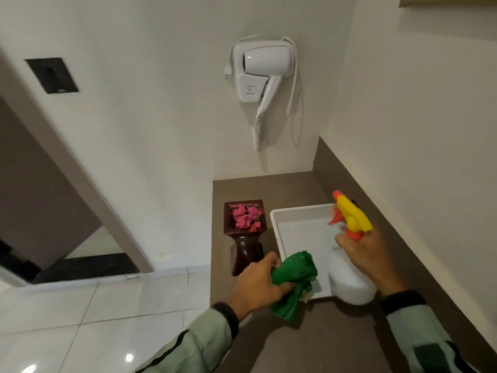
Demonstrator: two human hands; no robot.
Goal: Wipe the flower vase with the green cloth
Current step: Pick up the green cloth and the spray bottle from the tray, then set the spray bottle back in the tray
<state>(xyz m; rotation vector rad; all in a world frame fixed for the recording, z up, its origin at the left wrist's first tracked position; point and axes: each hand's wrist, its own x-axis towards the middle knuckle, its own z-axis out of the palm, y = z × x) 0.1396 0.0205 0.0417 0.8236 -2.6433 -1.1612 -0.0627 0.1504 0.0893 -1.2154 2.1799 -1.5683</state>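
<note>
- Done so far: the left hand (258,284) has its fingers closed around the bunched green cloth (294,281); the right hand (368,259) is wrapped around a spray bottle (349,278) over the white tray (298,232).
- The flower vase (246,235) stands at the counter's (269,188) left edge — just beside the tray, not yet touched.
- Left: all the wiping, as far as I can judge.

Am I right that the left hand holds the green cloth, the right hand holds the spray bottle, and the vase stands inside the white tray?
Not quite. In the head view the vase stands on the counter left of the tray, not inside it. The rest holds: the left hand grips the cloth and the right hand holds the spray bottle.
</note>
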